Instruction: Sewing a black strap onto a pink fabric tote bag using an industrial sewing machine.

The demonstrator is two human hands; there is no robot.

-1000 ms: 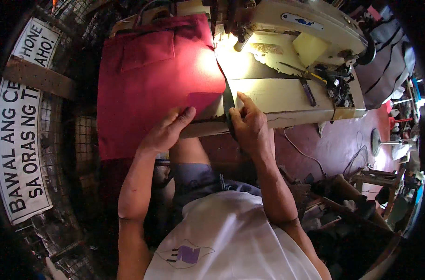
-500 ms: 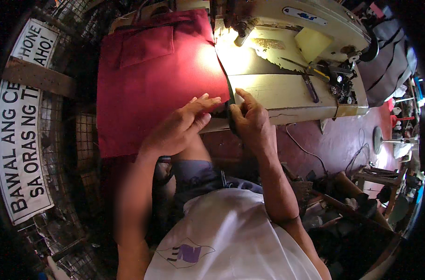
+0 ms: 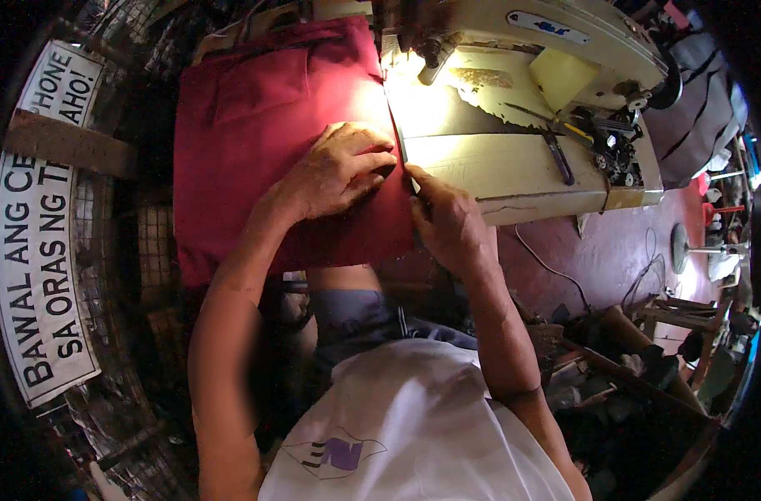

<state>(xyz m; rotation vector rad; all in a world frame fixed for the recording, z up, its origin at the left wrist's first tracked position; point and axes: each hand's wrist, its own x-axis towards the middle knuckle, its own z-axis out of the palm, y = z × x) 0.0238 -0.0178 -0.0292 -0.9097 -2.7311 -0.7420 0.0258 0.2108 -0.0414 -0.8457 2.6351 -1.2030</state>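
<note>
A white sign (image 3: 42, 280) with black lettering stands at the far left, crossed by a brown plank (image 3: 73, 144). Grey, dark-striped material (image 3: 699, 113) hangs at upper right; below, a cable (image 3: 549, 265) trails over the reddish floor (image 3: 610, 242).

Cloth (image 3: 255, 179) leftward on that table (image 3: 472, 154), machine (image 3: 601, 50) back right.
Screwdriver (image 3: 575, 130) lies before the machine; sign (image 3: 42, 275) over far left.

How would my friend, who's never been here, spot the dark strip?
Find the big cream sewing machine, then the wide red cloth at its left. Follow the cloth's right-hand edge down toward the right hand. The dark strip lines that edge, long and skinny, unlike the broad cloth and pale tabletop.
</note>
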